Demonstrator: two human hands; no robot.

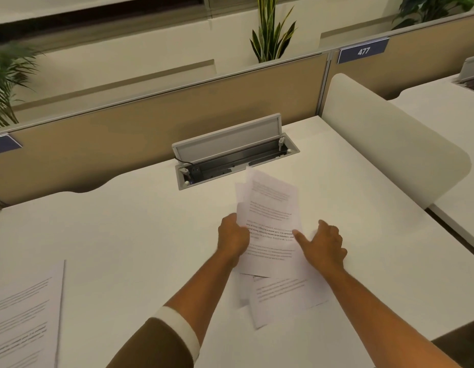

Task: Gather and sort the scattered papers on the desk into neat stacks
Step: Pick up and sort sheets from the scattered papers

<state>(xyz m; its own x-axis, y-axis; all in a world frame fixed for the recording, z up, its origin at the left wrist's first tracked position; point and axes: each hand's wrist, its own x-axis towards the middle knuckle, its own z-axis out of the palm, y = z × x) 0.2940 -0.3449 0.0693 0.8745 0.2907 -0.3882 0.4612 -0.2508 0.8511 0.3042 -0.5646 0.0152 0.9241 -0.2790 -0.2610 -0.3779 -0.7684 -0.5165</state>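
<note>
Papers at the centre of a white desk (124, 235) are gathered by a person whose two bare forearms reach in from the lower edge. Behind the desk runs a tan partition (124, 134) bearing a blue tag numbered 477 (363, 51), with a snake plant (270, 30) rising beyond it. An open cable tray (230, 155) with its grey lid raised sits at the back of the desk. A separate stack of printed sheets (23, 314) lies at the near left. The loose bundle of papers (270, 221), fanned and uneven, is gripped along its left edge by the closed left hand (233, 237). The right hand (323, 243) rests open against the bundle's right side, fingers spread. One more sheet (281, 296) lies flat beneath, between the forearms.
</note>
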